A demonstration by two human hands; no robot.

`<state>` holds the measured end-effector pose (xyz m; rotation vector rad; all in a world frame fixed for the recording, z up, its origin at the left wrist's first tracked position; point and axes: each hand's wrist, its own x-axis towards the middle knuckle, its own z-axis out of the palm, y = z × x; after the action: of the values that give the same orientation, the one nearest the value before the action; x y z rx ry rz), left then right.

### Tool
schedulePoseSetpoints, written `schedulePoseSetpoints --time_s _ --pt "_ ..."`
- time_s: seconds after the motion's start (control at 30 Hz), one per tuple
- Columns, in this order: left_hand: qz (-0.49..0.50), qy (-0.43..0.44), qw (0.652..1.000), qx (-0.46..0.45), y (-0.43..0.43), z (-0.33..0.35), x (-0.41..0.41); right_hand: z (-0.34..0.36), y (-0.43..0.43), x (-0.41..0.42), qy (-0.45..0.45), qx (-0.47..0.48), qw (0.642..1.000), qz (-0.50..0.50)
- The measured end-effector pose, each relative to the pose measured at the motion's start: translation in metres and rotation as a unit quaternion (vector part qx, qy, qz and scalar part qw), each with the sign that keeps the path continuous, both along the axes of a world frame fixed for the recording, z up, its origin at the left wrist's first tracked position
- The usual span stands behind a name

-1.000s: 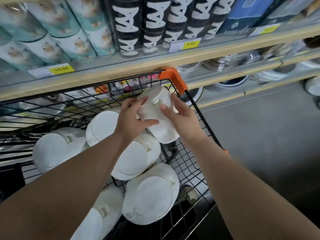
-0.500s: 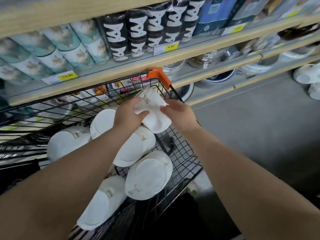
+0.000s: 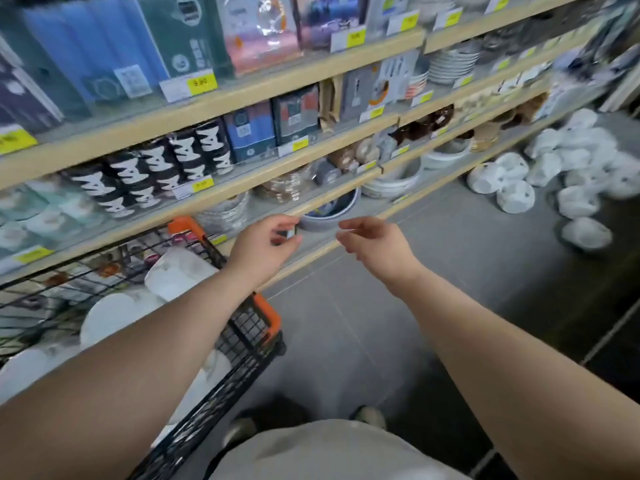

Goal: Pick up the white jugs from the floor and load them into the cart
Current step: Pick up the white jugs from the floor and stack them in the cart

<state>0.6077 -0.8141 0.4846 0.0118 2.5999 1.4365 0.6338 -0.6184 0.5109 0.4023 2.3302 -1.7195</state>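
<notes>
- Change noted: a second ago both your hands held one white round-bodied jug above the black wire cart (image 3: 242,341) with orange corner guards. Both hands have now let go and risen clear of it.
- I judge that jug to be the topmost jug (image 3: 180,271), centre left of the frame. It lies on the other loaded jugs (image 3: 110,317), which are stacked on their sides in the cart.
- Your left hand (image 3: 266,244) holds nothing. Its fingers are loosely curled, with the thumb near the fingertips, just past the cart's far orange corner. A small dark shape beside the thumb looks like shelf stock behind it; I cannot tell for certain.
- Your right hand (image 3: 374,244) holds nothing. Its fingers are relaxed and slightly bent, over bare floor and well apart from the cart.
- Your view has swung right, along the aisle.
- Bearing on the task: one more jug is loaded and the next fetch is due. The heap of white jugs (image 3: 571,168) lies on the floor at the upper right, at the foot of the shelving and well away from both hands. Many remain there.
- Surface: grey tiled floor (image 3: 346,323), darker towards the right edge.
- Room: a shop aisle. Pale wood-edged shelving (image 3: 242,95) crosses the upper frame, holding boxed goods, black-and-white tins, bowls, plates and yellow price tags.
</notes>
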Motion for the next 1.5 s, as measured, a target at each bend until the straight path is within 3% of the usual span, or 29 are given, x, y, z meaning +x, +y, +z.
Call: schedulePoseSetpoints --time_s 0.23,0.47,0.87,1.1,1.5 --pt "-0.080 0.015 0.995 0.049 0.182 0.032 -0.039 0.029 0.174 -0.011 0.033 0.011 0.996 -0.081" --pt "-0.189 0.009 0.981 0.038 0.325 0.032 -0.125 0.022 0.310 -0.051 0.034 0.019 0.982 -0.184" --pt "-0.372 -0.023 0.928 0.014 0.577 0.023 -0.322 0.006 0.516 -0.188 0.007 0.009 0.918 -0.397" --pt "-0.427 -0.037 0.903 0.002 0.712 0.008 -0.387 -0.018 0.635 -0.229 -0.014 0.001 0.888 -0.460" --pt "-0.435 -0.084 0.896 -0.020 0.954 -0.021 -0.478 -0.043 0.886 -0.310 -0.070 0.000 0.872 -0.485"
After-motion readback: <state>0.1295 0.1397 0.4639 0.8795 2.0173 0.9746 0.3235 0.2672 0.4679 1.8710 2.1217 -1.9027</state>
